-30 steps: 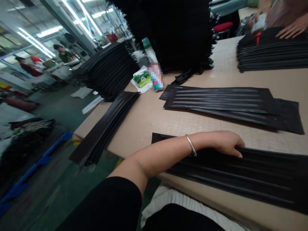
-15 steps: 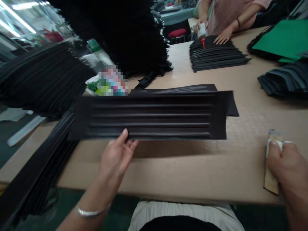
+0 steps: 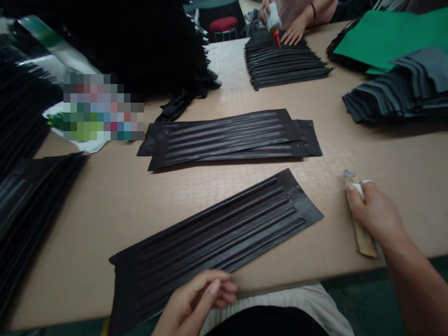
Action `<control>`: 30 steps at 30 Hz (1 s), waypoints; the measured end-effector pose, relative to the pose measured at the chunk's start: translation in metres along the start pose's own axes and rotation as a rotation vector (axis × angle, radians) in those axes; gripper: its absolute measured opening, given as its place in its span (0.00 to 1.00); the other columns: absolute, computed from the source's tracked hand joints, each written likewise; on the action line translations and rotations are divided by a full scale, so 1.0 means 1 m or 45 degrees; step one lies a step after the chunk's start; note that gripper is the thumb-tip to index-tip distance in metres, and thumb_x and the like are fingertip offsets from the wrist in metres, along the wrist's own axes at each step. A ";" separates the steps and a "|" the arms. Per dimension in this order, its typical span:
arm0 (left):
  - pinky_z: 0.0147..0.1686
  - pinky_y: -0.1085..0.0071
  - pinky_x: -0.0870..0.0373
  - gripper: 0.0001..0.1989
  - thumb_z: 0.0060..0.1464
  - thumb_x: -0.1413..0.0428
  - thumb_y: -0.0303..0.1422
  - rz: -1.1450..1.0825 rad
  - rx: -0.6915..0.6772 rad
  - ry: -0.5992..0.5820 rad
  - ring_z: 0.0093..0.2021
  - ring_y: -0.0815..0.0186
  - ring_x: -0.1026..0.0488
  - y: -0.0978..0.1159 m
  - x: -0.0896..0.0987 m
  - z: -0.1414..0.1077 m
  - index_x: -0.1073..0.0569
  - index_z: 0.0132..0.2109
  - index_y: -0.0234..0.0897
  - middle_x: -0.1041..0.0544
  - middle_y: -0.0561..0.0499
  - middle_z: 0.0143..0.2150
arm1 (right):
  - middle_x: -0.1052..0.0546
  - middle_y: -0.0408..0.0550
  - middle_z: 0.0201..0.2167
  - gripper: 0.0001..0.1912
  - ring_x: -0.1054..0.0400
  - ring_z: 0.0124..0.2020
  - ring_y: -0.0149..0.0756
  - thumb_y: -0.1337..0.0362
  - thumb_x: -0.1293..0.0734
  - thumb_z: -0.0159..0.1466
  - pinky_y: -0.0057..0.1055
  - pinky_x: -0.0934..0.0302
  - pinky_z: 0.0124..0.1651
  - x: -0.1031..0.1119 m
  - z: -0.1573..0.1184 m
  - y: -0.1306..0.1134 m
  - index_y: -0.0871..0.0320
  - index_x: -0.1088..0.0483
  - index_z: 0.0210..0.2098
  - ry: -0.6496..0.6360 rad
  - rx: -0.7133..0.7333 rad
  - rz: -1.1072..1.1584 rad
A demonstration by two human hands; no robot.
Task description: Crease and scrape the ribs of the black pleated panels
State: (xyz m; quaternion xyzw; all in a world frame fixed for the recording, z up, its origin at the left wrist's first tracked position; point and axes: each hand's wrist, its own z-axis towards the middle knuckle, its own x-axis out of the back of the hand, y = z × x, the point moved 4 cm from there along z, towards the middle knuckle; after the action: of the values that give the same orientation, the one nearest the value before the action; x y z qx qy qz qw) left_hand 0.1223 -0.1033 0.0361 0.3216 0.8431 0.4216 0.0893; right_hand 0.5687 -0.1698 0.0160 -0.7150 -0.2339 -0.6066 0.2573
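A dark ribbed panel (image 3: 217, 224) lies slanted on the table, its lower left end reaching past the front edge. My left hand (image 3: 199, 298) is at the panel's lower edge, fingers loosely curled and apart, gripping nothing visible. At the right, my right hand (image 3: 376, 212) is closed around a flat tan tool (image 3: 364, 240) with a greyish tip and white wrapping. Behind the slanted panel, several similar ribbed panels (image 3: 227, 133) lie overlapping on the table.
More dark panels (image 3: 31, 200) are stacked at the left. Tall black piles (image 3: 140, 46) stand behind. A person's hand (image 3: 296, 30) rests on fanned black pieces (image 3: 283, 63), near a red-tipped bottle (image 3: 273, 21). Green sheets (image 3: 395, 39) and grey pieces (image 3: 395, 93) lie at the right.
The panel has gone from my left hand's raised grip down onto the table. My left hand has let go and moved nearer my body. The view has shifted, showing the panels behind fully.
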 end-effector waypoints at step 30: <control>0.71 0.44 0.46 0.30 0.69 0.51 0.42 1.522 -1.053 0.265 0.75 0.50 0.45 0.077 -0.075 0.119 0.40 0.73 0.38 0.48 0.44 0.77 | 0.21 0.49 0.36 0.15 0.25 0.31 0.40 0.60 0.48 0.78 0.34 0.58 0.27 -0.011 -0.051 -0.148 0.56 0.33 0.43 -0.021 0.605 -0.435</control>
State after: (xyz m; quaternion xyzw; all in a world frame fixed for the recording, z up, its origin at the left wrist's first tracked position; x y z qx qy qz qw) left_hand 0.2668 -0.0384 0.0119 0.6249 0.3000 0.7103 -0.1222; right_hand 0.4331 -0.0915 0.0239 -0.5899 -0.4885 -0.5635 0.3095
